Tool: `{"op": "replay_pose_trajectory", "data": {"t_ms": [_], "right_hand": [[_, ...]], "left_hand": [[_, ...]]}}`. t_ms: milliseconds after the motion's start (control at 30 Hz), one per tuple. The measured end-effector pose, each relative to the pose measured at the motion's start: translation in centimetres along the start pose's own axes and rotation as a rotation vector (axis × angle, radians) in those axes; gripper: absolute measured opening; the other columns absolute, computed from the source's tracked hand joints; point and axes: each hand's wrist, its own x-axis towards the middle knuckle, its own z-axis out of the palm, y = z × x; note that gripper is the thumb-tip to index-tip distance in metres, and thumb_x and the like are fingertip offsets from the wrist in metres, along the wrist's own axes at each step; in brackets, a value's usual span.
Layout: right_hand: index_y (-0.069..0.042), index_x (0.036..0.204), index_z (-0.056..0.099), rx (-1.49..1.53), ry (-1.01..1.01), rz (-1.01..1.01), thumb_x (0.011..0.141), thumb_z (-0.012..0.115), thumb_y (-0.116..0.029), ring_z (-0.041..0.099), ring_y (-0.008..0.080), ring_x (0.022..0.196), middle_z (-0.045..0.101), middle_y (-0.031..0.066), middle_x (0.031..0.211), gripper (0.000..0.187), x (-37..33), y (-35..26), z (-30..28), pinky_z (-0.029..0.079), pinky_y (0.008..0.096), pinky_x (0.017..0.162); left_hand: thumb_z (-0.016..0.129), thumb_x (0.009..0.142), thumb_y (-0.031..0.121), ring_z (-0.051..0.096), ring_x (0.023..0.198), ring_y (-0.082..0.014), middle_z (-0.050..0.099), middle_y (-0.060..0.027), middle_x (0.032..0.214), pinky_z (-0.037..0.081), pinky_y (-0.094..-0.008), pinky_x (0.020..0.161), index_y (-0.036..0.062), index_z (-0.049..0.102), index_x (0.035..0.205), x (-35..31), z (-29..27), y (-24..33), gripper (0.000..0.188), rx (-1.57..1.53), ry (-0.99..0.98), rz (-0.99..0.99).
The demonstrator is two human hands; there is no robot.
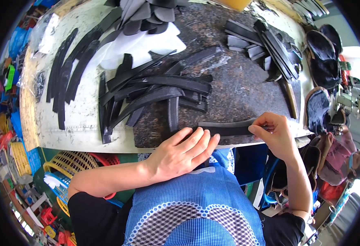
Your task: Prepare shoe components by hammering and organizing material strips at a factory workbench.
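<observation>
A black strip [231,130] with a grey band along its far side lies flat near the front edge of the dark stone slab [245,88]. At its right end, the thumb and fingertips of my right hand [273,134] pinch the edge. My left hand [184,149] lies palm down by the left end, fingers stretched out and fingertips at the slab's front edge; whether they press on the strip is hard to see. Just beyond my left hand is a loose, crossed pile of black strips [159,84].
More black strips [75,61] lie at the left of the white tabletop [81,123]. Grey and white cut pieces [147,41] are heaped at the back. Bundled strips [276,51] and a wooden handle [290,100] lie at the right. Plastic baskets [71,162] stand below the table's left front.
</observation>
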Motion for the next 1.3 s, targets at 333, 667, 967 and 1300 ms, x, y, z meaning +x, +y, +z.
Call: {"op": "replay_pose_trajectory", "data": {"t_ms": [333,667,967,1300], "right_hand": [[-0.002,0.086,0.060,-0.352,0.098,-0.249,0.087,0.074,-0.020,0.068,0.0331,0.066,0.065,0.0165,0.070,0.023,0.4,0.6,0.6,0.052,0.0413,0.060],[-0.004,0.089,0.054,-0.787,0.598,-0.152,0.085,0.079,-0.022,0.057,0.0212,0.057,0.056,0.0070,0.066,0.031,1.2,1.9,-7.4,0.044,0.0330,0.055],[-0.002,0.094,0.062,-0.394,0.369,-0.844,0.079,0.078,-0.005,0.060,0.0226,0.067,0.059,0.0096,0.080,0.022,5.9,-10.9,0.2,0.050,0.0319,0.058],[-0.006,0.110,0.060,-0.445,0.873,-1.194,0.072,0.058,0.004,0.058,0.0378,0.107,0.062,0.0139,0.108,0.039,21.9,-21.9,1.6,0.051,0.0433,0.088]], "left_hand": [[0.075,0.080,0.046,0.049,0.113,-0.0227,0.052,-0.0059,0.118,0.041,-0.0413,0.103,0.0076,0.057,0.140,1.5,0.1,-0.2,0.074,-0.054,-0.107,-0.036],[0.079,0.080,0.018,0.061,0.086,-0.0205,0.065,-0.0015,0.089,0.050,-0.0355,0.079,0.0092,0.073,0.097,1.0,-3.5,-8.7,0.020,-0.046,0.344,-0.269],[0.082,0.077,0.017,0.062,0.089,-0.0229,0.064,-0.0034,0.091,0.049,-0.0357,0.082,0.0071,0.073,0.088,0.5,-4.9,-12.7,0.017,-0.118,0.271,-0.332],[0.081,0.079,0.016,0.056,0.108,-0.0335,0.054,-0.0128,0.110,0.048,-0.0432,0.091,0.0082,0.057,0.107,5.7,-6.8,-22.3,0.038,-0.013,0.551,-0.539]]}}
